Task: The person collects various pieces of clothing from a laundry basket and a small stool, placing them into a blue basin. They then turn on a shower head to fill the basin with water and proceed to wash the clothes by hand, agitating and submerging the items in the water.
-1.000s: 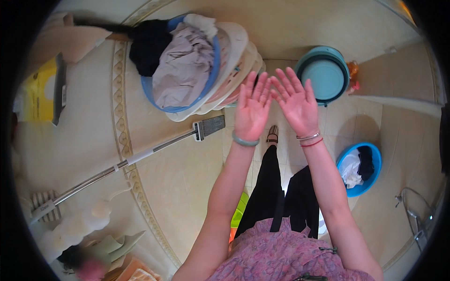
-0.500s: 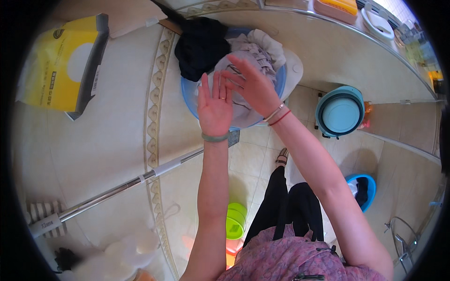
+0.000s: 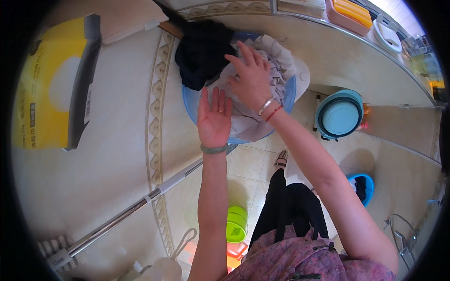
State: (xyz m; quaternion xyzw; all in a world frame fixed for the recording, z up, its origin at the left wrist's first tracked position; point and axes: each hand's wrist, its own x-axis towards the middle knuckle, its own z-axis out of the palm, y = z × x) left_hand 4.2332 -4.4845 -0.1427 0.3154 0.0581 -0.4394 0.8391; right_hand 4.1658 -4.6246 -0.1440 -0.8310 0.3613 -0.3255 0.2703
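Note:
My left hand, palm up with fingers spread, is held over the near left rim of a blue basin. Above the basin's middle my right hand shows its back, fingers apart and bent a little. Neither hand holds anything. Crumpled pale grey-white cloth fills the basin below them. Dark cloth lies over its left side, close to my right fingertips. Whether my right fingers touch the cloth, I cannot tell.
A metal rail crosses the left wall below a yellow packet. Right of the basin is a teal folding basin. A green bucket and a blue tub stand on the floor. A shelf runs along the right wall.
My right hand has turned from its edge to show its back, moving slightly apart from the left. The left hand stays palm up. The whole view has shifted a little.

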